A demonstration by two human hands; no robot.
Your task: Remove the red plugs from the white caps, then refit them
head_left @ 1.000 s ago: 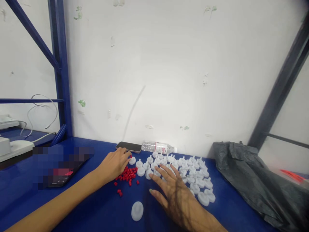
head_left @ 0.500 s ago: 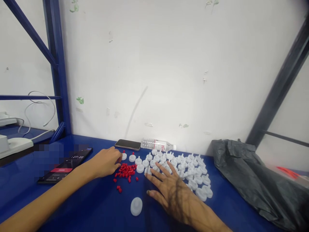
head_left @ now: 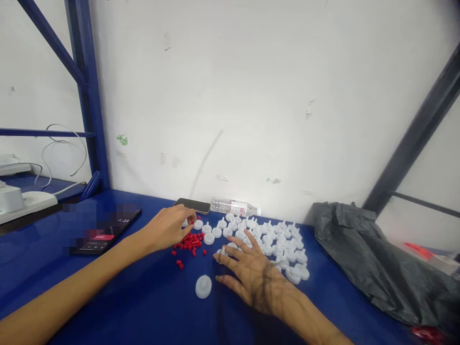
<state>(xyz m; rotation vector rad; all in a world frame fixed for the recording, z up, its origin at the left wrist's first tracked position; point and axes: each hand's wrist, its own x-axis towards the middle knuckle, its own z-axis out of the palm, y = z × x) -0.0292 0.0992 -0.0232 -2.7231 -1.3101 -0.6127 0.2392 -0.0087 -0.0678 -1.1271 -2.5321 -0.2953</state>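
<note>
My left hand (head_left: 171, 227) is curled above the left side of a pile of small red caps (head_left: 190, 242), fingers bent and pressed together. Whatever they may pinch is hidden. Just beyond its fingertips stands a white spouted lid (head_left: 198, 224) with a red cap on or close behind its spout. With fingers spread, my right hand (head_left: 246, 270) rests over the near left edge of a cluster of white spouted lids (head_left: 278, 239), covering some of them. Its fingertips touch or hover over a lid (head_left: 223, 254). A single white lid (head_left: 203, 286) lies apart, nearer me.
Along the wall lie a phone (head_left: 196, 206) and a plastic bottle (head_left: 233, 207). Another phone (head_left: 108, 232) with a lit screen is at left, beside a white power strip (head_left: 32, 206). A dark grey plastic bag (head_left: 359, 254) covers the right side of the blue table (head_left: 154, 306).
The camera view has shifted. My left hand has moved slightly right, toward the lid with the red cap. My right hand remains spread over the lids, its fingers slightly shifted.
</note>
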